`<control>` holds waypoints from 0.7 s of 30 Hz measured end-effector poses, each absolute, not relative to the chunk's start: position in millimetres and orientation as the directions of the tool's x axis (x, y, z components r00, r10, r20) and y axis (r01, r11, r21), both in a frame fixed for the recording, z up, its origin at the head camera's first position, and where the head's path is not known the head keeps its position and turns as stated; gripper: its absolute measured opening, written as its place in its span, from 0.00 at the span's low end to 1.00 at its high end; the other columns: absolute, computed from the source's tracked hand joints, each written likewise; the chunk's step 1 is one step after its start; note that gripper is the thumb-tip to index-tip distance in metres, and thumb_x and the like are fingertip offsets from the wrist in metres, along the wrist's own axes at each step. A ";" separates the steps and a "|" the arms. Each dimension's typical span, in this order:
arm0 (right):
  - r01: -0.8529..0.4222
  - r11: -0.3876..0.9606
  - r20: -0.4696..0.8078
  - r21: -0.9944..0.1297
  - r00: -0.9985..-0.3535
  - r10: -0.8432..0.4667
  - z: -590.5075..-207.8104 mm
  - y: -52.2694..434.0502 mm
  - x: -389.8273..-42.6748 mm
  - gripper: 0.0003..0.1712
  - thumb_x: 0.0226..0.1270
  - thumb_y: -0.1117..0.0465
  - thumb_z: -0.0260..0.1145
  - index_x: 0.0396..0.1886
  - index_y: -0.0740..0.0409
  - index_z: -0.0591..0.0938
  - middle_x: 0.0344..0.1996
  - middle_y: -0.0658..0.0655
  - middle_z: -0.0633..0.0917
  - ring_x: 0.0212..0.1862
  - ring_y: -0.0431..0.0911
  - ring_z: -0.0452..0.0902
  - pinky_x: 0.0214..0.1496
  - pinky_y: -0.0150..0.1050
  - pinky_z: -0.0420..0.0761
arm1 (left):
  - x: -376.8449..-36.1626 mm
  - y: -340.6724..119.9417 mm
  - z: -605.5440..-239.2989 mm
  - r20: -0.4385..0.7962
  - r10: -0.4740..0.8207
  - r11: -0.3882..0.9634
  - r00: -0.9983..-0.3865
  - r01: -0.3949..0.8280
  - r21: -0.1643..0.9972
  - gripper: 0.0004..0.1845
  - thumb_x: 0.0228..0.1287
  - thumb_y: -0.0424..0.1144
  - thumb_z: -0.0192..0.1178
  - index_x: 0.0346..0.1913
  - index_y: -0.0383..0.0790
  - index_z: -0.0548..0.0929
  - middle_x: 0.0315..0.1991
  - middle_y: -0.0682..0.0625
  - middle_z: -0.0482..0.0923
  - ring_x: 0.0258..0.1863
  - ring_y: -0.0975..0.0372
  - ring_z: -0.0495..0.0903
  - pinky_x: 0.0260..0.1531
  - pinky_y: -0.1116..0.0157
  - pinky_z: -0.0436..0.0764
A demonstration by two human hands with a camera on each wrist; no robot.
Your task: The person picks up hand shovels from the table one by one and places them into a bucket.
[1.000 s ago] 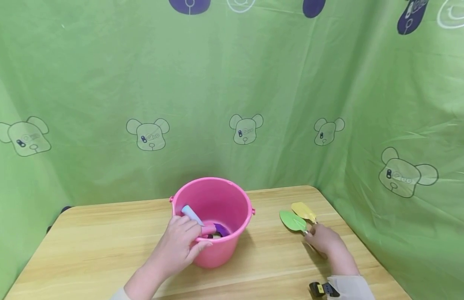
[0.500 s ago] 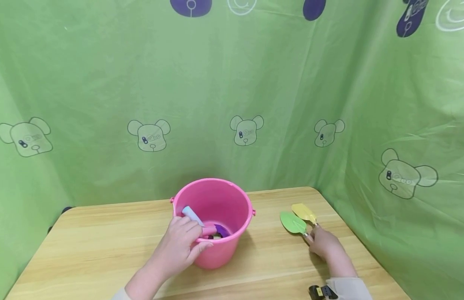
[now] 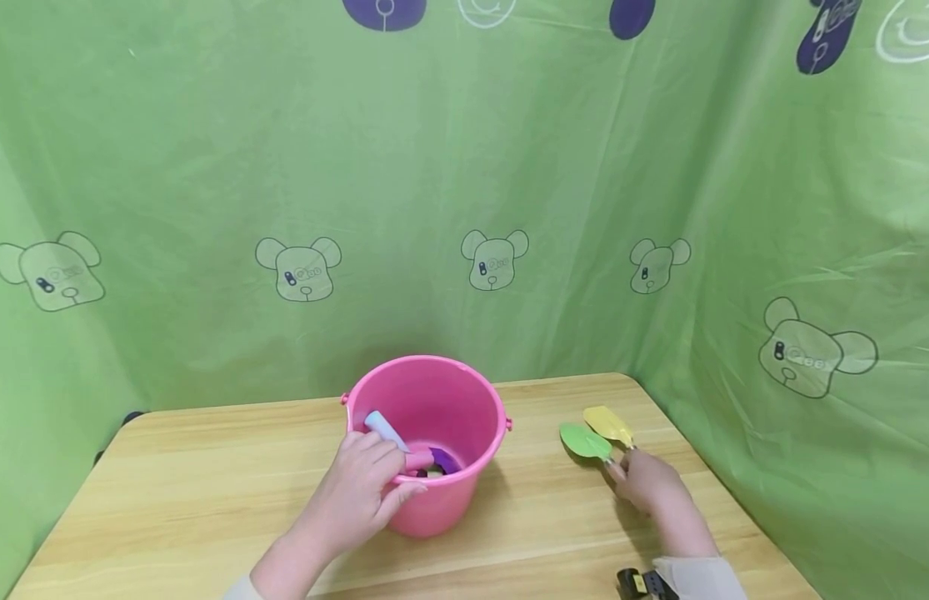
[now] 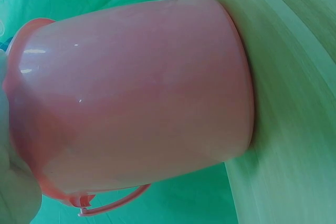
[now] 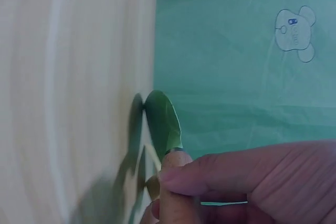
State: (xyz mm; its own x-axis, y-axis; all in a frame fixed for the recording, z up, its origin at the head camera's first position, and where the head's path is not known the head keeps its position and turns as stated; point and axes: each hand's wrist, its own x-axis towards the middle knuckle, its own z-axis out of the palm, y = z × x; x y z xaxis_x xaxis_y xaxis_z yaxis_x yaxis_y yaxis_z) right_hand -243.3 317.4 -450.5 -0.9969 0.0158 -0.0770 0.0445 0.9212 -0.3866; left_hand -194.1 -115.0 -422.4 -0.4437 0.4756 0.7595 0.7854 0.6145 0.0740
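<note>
The left hand (image 3: 359,487) gripped the pink bucket (image 3: 434,408) rim at 7 o'clock; the right hand (image 3: 647,483) pinched the green shovel (image 3: 584,440) handle on the desk (image 3: 172,492).

One pink bucket (image 3: 427,417), two shovels (image 3: 586,442) (green, yellow), perhaps more inside.

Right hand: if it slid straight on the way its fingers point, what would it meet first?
Most likely the green leaf-shaped blade of the small spade the right hand grips; the yellow blade lies just beside it. Beyond them, probably the green curtain; depth is unclear.
</note>
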 end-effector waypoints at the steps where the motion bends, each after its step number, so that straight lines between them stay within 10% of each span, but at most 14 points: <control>1: 0.039 0.923 -0.067 -0.383 -0.998 0.014 -448.5 316.3 -242.7 0.16 0.72 0.57 0.62 0.24 0.59 0.75 0.18 0.54 0.73 0.20 0.47 0.69 0.22 0.40 0.69 | -194.2 -115.1 -422.4 0.760 0.476 0.614 -0.443 0.786 0.074 0.13 0.72 0.57 0.56 0.43 0.54 0.84 0.36 0.64 0.80 0.39 0.66 0.74 0.44 0.63 0.64; 21: 0.008 0.934 0.001 -0.358 -1.000 0.009 -424.2 288.9 -235.8 0.25 0.73 0.55 0.56 0.13 0.52 0.66 0.12 0.50 0.68 0.16 0.44 0.62 0.20 0.38 0.63 | -192.7 -114.7 -420.9 0.762 0.473 0.616 -0.443 0.784 0.073 0.15 0.73 0.57 0.53 0.41 0.53 0.83 0.34 0.63 0.79 0.38 0.65 0.74 0.44 0.63 0.65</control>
